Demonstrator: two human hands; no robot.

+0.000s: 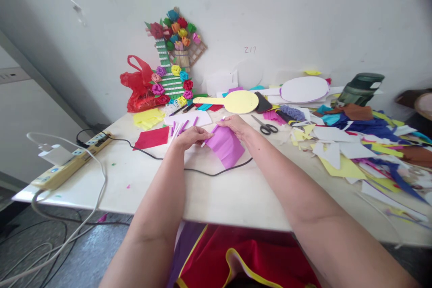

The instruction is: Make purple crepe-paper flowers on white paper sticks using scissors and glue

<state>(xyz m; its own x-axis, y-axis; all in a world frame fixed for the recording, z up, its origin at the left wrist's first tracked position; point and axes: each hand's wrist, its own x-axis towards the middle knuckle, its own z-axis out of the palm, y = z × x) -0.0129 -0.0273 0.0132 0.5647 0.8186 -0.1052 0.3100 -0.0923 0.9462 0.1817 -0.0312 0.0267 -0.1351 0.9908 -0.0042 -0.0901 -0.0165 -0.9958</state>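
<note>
Between my two hands hangs a piece of purple paper [227, 147], with its upper edge along a thin white stick whose ends show. My left hand [193, 137] pinches the lower left end of that edge. At the upper right end, my right hand [235, 126] grips the same paper. Just behind my left hand, several white and purple sticks [184, 127] lie near a white sheet [202, 119]. A red paper piece [152, 138] lies flat to the left of them. Black-handled scissors [269, 129] rest to the right of my right hand.
A power strip [72, 159] with cables sits at the left, and a black cable [209, 174] crosses below the paper. Paper scraps [344, 164] cover the right side. Behind stand a paper-flower decoration [173, 83], a yellow paddle shape [241, 101] and a dark bottle [361, 89].
</note>
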